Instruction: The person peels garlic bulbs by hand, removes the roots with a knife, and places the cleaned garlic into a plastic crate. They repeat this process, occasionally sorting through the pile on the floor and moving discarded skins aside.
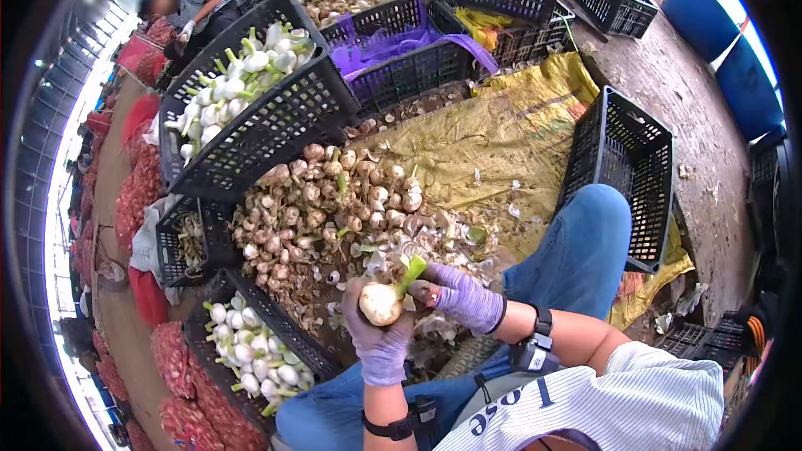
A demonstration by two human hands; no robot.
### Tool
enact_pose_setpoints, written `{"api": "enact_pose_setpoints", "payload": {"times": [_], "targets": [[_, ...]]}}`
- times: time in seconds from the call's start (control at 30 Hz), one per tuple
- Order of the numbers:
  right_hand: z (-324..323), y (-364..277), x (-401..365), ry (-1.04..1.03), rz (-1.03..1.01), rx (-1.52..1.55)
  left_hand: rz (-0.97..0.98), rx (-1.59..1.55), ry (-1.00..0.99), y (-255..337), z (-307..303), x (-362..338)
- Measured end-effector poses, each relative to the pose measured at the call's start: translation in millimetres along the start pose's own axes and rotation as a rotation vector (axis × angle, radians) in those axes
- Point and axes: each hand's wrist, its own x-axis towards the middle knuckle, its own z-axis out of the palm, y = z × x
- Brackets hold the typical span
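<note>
My left hand, in a purple work glove with dark fingertips, cups a garlic bulb from below and the side. Its short green stem points up and to the right. Beside that stem, my right hand has its gloved fingers curled in. A small reddish bit shows at those fingers, but I cannot make out what they hold. Beyond both hands lies a heap of untrimmed garlic bulbs, with loose papery skins scattered at its near side.
A black crate of white peeled garlic stands at the upper left, a smaller one at lower left. Another black crate sits right of a yellow sheet. Red net sacks line the left; a co-worker sits far back.
</note>
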Motion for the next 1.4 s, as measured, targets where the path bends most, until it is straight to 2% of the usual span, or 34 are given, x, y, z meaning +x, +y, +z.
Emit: {"api": "enact_pose_setpoints", "payload": {"times": [0.03,0.17,0.23,0.37,0.43,0.47,0.53,0.57,0.63,0.67,0.7,0.73,0.77,0.83,0.87,0.9,0.93,0.97,1.0,1.03,1.07,1.13,1.17,1.23,1.3,1.37,1.4], "targets": [[7,-8,-7,-0.009,0.02,0.036,0.075,0.059,0.006,16,1,-6],[25,-20,-25,-0.083,0.012,0.006,0.138,0.092,0.006,38,-6,-25],[33,-18,-27,-0.042,-0.066,-0.057,0.175,0.299,-0.04,43,-12,-33],[33,-40,-40,-0.149,-0.035,-0.052,0.146,0.204,-0.053,50,-13,-41],[29,-51,-41,-0.189,0.201,-0.159,0.147,0.172,-0.029,65,-10,-40],[30,-51,-42,-0.21,0.099,-0.195,0.147,0.172,-0.027,56,-11,-43],[22,-51,-42,-0.235,0.136,-0.232,-0.018,-0.202,-0.104,33,-16,-48],[18,-50,-40,-0.259,0.173,-0.267,-0.017,-0.202,-0.103,32,-20,-51],[17,-52,-38,-0.264,0.24,-0.378,-0.728,-0.688,-0.155,48,-25,-47],[19,-55,-41,-0.28,0.164,-0.358,-0.855,-1.116,-0.199,55,-22,-40],[21,-56,-41,-0.298,0.087,-0.339,-0.851,-1.115,-0.198,54,-20,-35],[20,-44,-39,-0.268,0.037,-0.216,-0.929,-1.004,-0.142,50,-17,-32],[15,-35,-37,-0.269,0.033,-0.217,-1.003,-0.89,-0.088,48,-15,-30],[15,-36,-30,-0.193,-0.055,-0.182,-0.697,-0.576,-0.149,46,-14,-26],[17,-37,-31,-0.126,-0.057,-0.333,-0.544,-0.436,-0.216,45,-11,-24],[15,-35,-31,-0.121,-0.062,-0.327,-0.394,-0.295,-0.284,43,-9,-23],[13,-33,-32,-0.195,0.135,0.18,-0.61,-0.688,-0.199,41,-13,-25],[12,-30,-32,-0.264,0.329,0.689,-0.742,-1.047,-0.315,33,-24,-28],[11,-25,-29,-0.189,0.356,0.768,-0.705,-0.983,-0.289,51,-22,-24],[9,-25,-26,-0.191,0.352,0.769,-0.669,-0.922,-0.263,69,-20,-21],[8,-24,-25,-0.263,0.269,0.732,-0.674,-0.917,-0.264,61,-22,-22],[5,-18,-21,-0.417,0.089,0.681,-0.449,-0.505,-0.147,42,-25,-20],[3,-19,-22,-0.417,0.089,0.681,-0.448,-0.504,-0.147,37,-26,-22],[13,-37,-28,-0.249,0.24,0.57,-0.182,-0.143,-0.083,37,-25,-22],[6,-32,-25,-0.238,0.165,0.511,-0.21,-0.068,-0.065,38,-27,-19],[-9,-22,-16,-0.202,0.016,0.449,-0.504,-0.35,-0.097,50,-37,-19],[-7,-31,-16,-0.124,-0.028,0.346,-0.418,-0.364,-0.201,53,-43,-21]]}}
